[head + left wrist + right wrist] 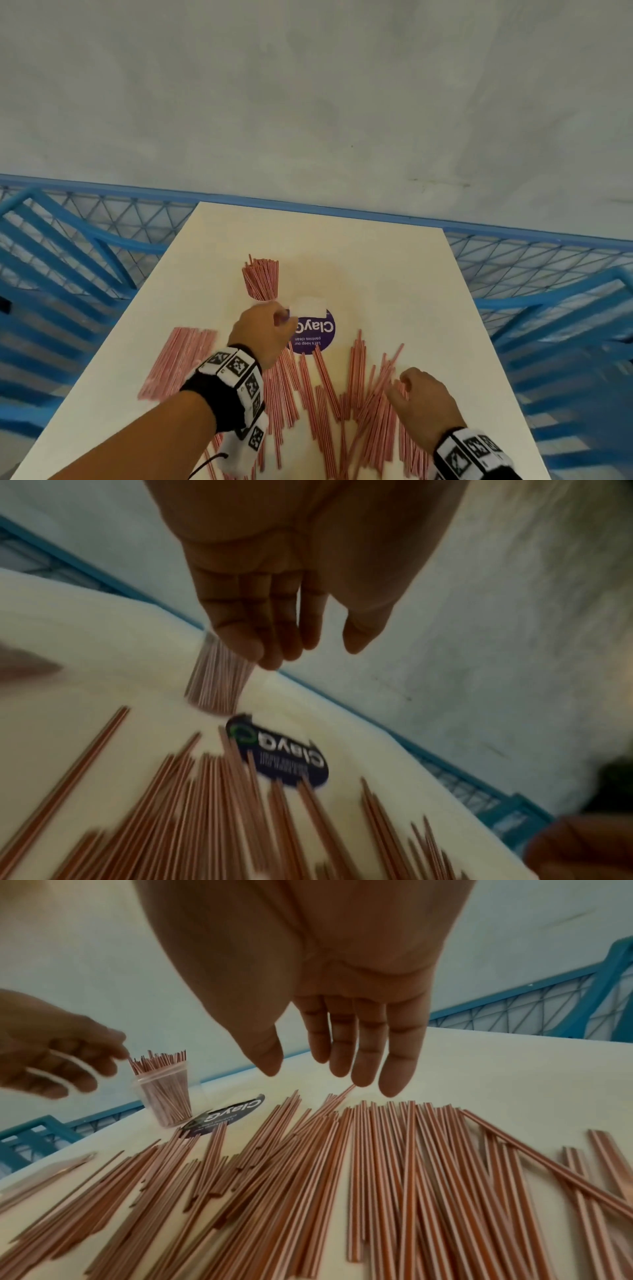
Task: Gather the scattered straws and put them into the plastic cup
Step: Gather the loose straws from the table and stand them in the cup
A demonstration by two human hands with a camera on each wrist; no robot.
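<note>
Neither grip is holding anything: your left hand [263, 330] and right hand [423, 399] are hovering slack; the plastic cup [167, 1096] is part-filled, with many straws [377, 1164] lying on the tabletop [394, 274].

We see a clear, glossy plastic cup [164, 1096], smooth striped plastic straws [377, 1164] and a matt, smooth cream counter [394, 274].

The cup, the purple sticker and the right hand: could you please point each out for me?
cup [164, 1096], right wrist view, on its clear wall.
purple sticker [317, 334], head view, on its printed face.
right hand [426, 401], head view, on its back.
</note>
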